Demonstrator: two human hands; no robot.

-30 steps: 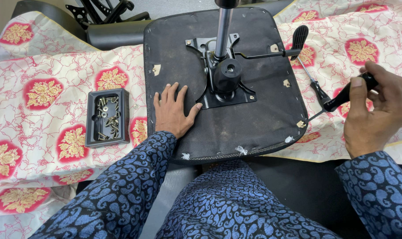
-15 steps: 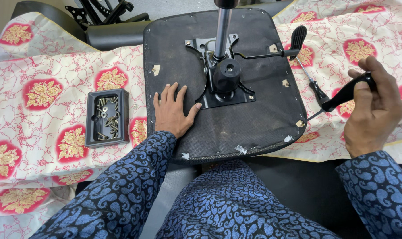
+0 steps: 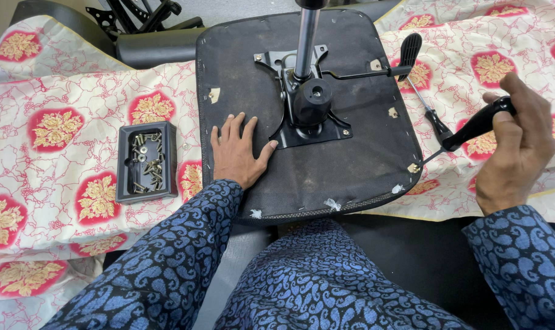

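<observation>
An upturned black chair seat (image 3: 357,153) lies in front of me with a black metal mechanism plate (image 3: 305,101) and a gas-lift column (image 3: 306,43) bolted at its middle. My left hand (image 3: 238,153) rests flat on the seat's underside, fingers spread, just left of the plate. My right hand (image 3: 519,143) is off the seat's right edge, closed around the black handle of a screwdriver (image 3: 473,128); the thin shaft points down-left toward the seat's right corner. A second black-handled tool (image 3: 425,104) lies on the cloth beside it.
A small black tray (image 3: 147,161) holding several screws and bolts sits on the red-and-cream patterned cloth (image 3: 57,128) left of the seat. A black lever (image 3: 406,55) sticks out from the mechanism to the right. Black chair parts (image 3: 143,18) lie at the far left.
My right hand has lifted slightly and tilted the screwdriver handle upward. The left hand stays flat on the seat.
</observation>
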